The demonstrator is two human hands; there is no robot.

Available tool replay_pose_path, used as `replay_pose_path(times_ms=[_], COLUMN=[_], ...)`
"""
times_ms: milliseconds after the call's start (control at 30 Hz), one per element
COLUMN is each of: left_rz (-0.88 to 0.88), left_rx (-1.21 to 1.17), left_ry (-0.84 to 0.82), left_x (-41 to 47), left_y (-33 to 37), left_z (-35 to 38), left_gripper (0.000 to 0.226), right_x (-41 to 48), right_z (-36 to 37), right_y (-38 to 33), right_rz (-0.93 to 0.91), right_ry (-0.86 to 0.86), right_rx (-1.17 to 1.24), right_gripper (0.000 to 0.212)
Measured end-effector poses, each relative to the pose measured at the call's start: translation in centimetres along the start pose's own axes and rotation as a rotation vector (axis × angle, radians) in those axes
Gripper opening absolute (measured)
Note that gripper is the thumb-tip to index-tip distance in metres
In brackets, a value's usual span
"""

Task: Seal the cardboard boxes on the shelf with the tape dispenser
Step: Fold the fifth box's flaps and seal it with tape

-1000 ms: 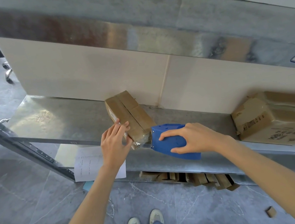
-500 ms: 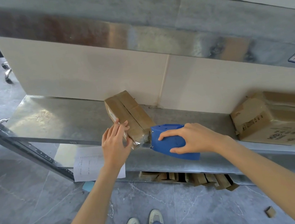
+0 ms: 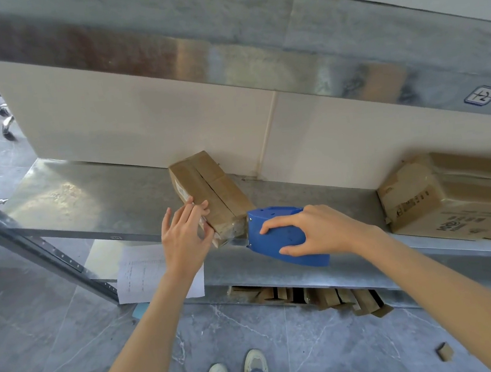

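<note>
Metal shelf [image 3: 93, 200], grey, against white wall. Large cardboard box [image 3: 453, 192] at right end, dented, closed; contents hidden. Small cardboard box [image 3: 211, 189] mid-shelf, angled, flaps shut, centre seam showing; contents hidden. Tape dispenser [image 3: 277, 237], blue, nose touching small box's near end. Right hand [image 3: 319, 229]: grip closed round dispenser body, just right of box. Left hand [image 3: 183, 238]: fingers straight, touching box's near left edge.

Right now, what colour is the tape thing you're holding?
Blue: the tape dispenser shows best in the head view.
</note>
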State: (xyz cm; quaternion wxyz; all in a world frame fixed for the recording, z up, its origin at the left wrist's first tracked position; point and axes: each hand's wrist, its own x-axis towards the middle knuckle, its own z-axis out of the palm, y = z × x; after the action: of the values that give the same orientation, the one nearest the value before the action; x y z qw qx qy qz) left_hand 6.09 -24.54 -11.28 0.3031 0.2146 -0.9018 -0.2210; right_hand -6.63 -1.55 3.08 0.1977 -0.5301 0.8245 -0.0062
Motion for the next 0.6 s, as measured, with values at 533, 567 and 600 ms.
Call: replay_pose_path(times_ms=[533, 567, 600], left_rz=[0.010, 0.011, 0.007], left_rx=[-0.185, -0.184, -0.180], left_ry=[-0.203, -0.201, -0.191], left_x=[-1.7, -1.8, -1.8], left_y=[1.3, 1.5, 1.7], left_z=[0.0, 0.1, 0.3], left_gripper=[0.066, 0.070, 0.074], right_x=[-0.4, -0.4, -0.5], right_z=[-1.1, -1.3, -1.5], right_y=[-1.0, -1.0, -1.0], right_rz=[0.001, 0.001, 0.001], right_ry=[0.017, 0.018, 0.018], right_rx=[-0.035, -0.042, -0.049], right_gripper=[0.039, 0.039, 0.039])
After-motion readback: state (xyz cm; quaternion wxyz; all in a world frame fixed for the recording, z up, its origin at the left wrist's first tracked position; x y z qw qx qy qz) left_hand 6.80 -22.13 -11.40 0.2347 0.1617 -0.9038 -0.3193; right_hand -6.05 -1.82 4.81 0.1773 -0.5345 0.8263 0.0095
